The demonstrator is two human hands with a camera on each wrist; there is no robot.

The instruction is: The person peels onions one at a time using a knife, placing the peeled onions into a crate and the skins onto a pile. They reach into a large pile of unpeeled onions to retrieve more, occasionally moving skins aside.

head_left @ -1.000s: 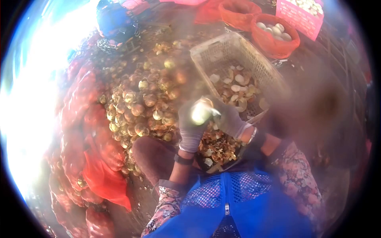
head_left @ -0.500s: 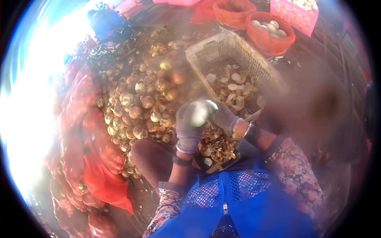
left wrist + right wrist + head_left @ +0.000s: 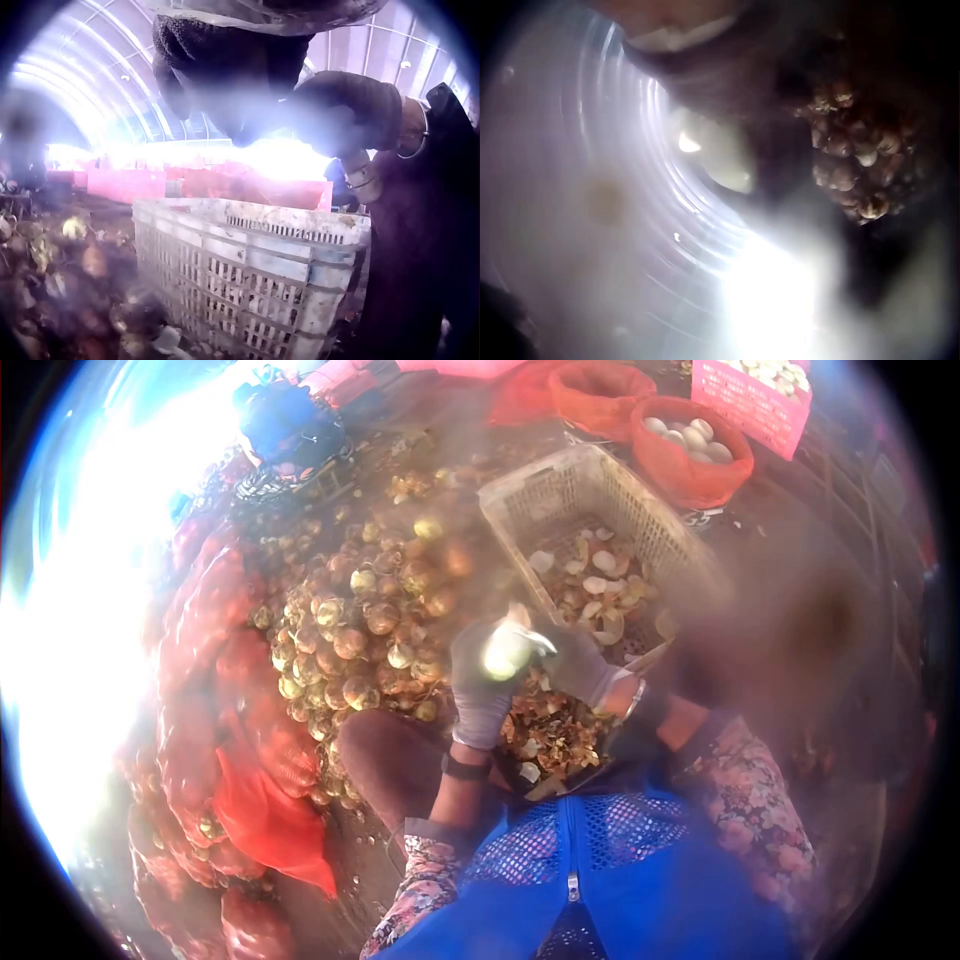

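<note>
In the head view the gloved left hand [image 3: 482, 685] grips a pale peeled onion [image 3: 505, 652] in front of the body. The gloved right hand [image 3: 583, 665] is beside it, fingers curled round a small shiny tool [image 3: 541, 643] that touches the onion's upper right side. Both gloves show dark against glare in the left wrist view, the left hand [image 3: 229, 71] above and the right hand [image 3: 345, 109] beside it. A blurred pale onion [image 3: 724, 154] appears in the right wrist view.
Unpeeled onions [image 3: 380, 618] lie heaped at the left, beside red net sacks [image 3: 190, 690]. A plastic crate [image 3: 545, 485] with onion pieces stands ahead. Peelings [image 3: 560, 735] lie below the hands. A red-lined tub [image 3: 690, 475] holds white onions at the back right.
The onion has tilted in the left hand, and the shiny tool shows more clearly at its upper right side. The whole head view has shifted slightly.
</note>
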